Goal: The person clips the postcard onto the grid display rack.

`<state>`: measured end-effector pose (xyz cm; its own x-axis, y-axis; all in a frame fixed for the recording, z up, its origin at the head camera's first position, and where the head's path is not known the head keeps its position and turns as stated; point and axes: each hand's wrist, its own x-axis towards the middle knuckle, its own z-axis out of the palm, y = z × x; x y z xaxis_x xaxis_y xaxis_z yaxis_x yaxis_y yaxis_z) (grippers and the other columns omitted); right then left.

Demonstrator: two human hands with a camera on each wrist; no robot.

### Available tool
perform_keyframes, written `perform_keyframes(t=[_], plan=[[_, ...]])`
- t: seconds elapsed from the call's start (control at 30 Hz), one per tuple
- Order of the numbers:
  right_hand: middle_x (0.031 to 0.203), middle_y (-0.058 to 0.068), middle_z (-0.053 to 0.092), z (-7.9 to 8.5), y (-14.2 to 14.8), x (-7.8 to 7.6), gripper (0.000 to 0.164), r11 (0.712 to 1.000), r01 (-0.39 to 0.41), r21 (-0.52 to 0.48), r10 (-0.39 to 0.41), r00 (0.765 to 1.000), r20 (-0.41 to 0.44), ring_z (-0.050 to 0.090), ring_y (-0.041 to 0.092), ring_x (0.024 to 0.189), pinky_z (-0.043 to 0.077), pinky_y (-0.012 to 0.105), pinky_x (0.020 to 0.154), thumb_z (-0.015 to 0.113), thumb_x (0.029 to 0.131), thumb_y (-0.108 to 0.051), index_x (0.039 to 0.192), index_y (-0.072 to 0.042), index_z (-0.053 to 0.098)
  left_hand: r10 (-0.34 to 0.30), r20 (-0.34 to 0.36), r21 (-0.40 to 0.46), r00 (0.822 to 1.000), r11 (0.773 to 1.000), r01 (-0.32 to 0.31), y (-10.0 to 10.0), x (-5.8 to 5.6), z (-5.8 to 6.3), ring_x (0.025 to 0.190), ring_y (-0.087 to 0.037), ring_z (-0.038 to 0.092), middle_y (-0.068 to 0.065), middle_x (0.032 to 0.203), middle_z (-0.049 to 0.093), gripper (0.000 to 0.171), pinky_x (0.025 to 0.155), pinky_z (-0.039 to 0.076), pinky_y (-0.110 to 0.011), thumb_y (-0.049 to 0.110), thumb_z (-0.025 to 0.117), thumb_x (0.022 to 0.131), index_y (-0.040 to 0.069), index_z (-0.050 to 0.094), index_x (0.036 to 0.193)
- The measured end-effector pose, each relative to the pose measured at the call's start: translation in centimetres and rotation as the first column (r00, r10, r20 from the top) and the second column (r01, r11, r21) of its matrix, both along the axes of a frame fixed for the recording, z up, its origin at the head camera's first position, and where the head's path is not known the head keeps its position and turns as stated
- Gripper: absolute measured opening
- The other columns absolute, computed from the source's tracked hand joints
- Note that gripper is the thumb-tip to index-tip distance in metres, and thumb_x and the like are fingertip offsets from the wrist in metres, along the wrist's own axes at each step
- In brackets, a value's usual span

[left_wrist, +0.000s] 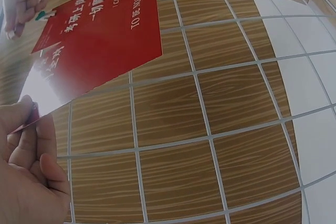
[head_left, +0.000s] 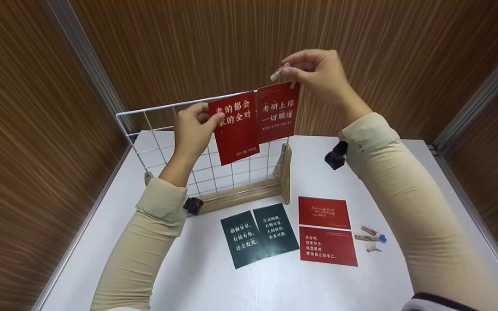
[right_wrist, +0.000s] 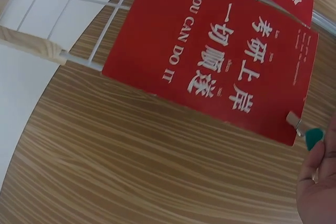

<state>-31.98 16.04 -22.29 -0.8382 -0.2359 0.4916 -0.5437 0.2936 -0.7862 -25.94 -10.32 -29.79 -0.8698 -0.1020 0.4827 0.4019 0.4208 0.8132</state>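
My left hand (head_left: pixel 193 129) pinches a red card (head_left: pixel 238 138) by its left edge, thumb in front, and holds it up against the white wire grid (head_left: pixel 171 106). A second red card (head_left: pixel 277 123), reading "YOU CAN DO IT", hangs beside it at the grid's right end, partly overlapped by the held one. At this second card's upper corner sits a clothespin with a green top (right_wrist: pixel 314 138). My right hand (head_left: pixel 320 73) is just above that corner, pinching a small wooden clothespin (head_left: pixel 276 74) between thumb and fingers.
The grid stands in a wooden base (head_left: pixel 240 194) on a white table (head_left: pixel 197 276). Lying in front are dark green cards (head_left: pixel 242 242), red cards (head_left: pixel 327 248) and several small clothespins (head_left: pixel 366 237), one with a blue heart. Wood-grain panels (head_left: pixel 231 39) enclose the table.
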Motion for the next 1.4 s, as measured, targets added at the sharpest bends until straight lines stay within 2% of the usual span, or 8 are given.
perform_keyframes(t=[0.3, 0.57, 0.77, 1.07, 1.4], plan=[[0.093, 0.005, 0.072, 0.3, -1.6, 0.2, 0.021, 0.999, 0.001, 0.041, -0.001, 1.0, -0.012, 0.066, 0.021, 0.082, 0.05, 0.027, 0.069, 0.071, 0.085, -0.018, 0.1, -0.003, 0.072, 0.007, 0.009, 0.004, 1.0, 1.0, -0.007, 0.0, 0.0, -0.1, 0.077, -0.014, 0.066, -0.009, 0.09, 0.071, 0.021, 0.071, 0.053, -0.026, 0.013, 0.072, 0.086, -0.001, 0.068, 0.1], [0.089, 0.004, 0.072, 0.8, -2.4, 0.8, 0.021, 0.999, -0.005, 0.052, 0.007, 1.0, -0.03, 0.063, 0.016, 0.072, 0.045, 0.026, 0.059, 0.072, 0.084, -0.021, 0.098, -0.005, 0.073, 0.004, 0.012, 0.005, 1.0, 1.0, -0.004, -0.1, -0.1, -0.2, 0.076, -0.015, 0.065, -0.009, 0.089, 0.071, 0.021, 0.069, 0.052, -0.025, 0.014, 0.072, 0.086, 0.0, 0.068, 0.101], [0.088, 0.004, 0.072, 1.0, -2.8, 0.8, 0.022, 0.998, -0.008, 0.056, 0.01, 1.0, -0.028, 0.066, 0.015, 0.077, 0.05, 0.028, 0.066, 0.072, 0.084, -0.021, 0.098, -0.003, 0.073, 0.005, 0.018, 0.009, 1.0, 1.0, -0.006, 0.0, 0.0, -0.2, 0.077, -0.015, 0.065, -0.008, 0.09, 0.071, 0.022, 0.07, 0.053, -0.026, 0.015, 0.072, 0.086, 0.0, 0.068, 0.103], [0.091, 0.005, 0.072, 0.9, -3.9, 0.7, 0.022, 0.995, 0.004, 0.101, -0.002, 1.0, -0.021, 0.067, 0.017, 0.081, 0.052, 0.026, 0.071, 0.073, 0.084, -0.02, 0.099, -0.004, 0.073, 0.008, 0.006, 0.026, 1.0, 1.0, -0.008, 0.2, -0.1, -0.2, 0.077, -0.014, 0.065, -0.008, 0.089, 0.071, 0.021, 0.069, 0.053, -0.026, 0.014, 0.072, 0.086, 0.0, 0.069, 0.101], [0.09, 0.004, 0.072, 0.9, -5.0, 0.7, 0.02, 0.989, 0.024, 0.144, -0.028, 0.999, 0.021, 0.068, 0.017, 0.083, 0.051, 0.027, 0.074, 0.072, 0.084, -0.019, 0.097, -0.004, 0.072, 0.048, -0.008, 0.012, 0.999, 0.999, -0.048, 0.2, -0.1, -0.1, 0.076, -0.014, 0.064, -0.009, 0.09, 0.071, 0.021, 0.067, 0.052, -0.025, 0.015, 0.073, 0.086, -0.001, 0.07, 0.1]])
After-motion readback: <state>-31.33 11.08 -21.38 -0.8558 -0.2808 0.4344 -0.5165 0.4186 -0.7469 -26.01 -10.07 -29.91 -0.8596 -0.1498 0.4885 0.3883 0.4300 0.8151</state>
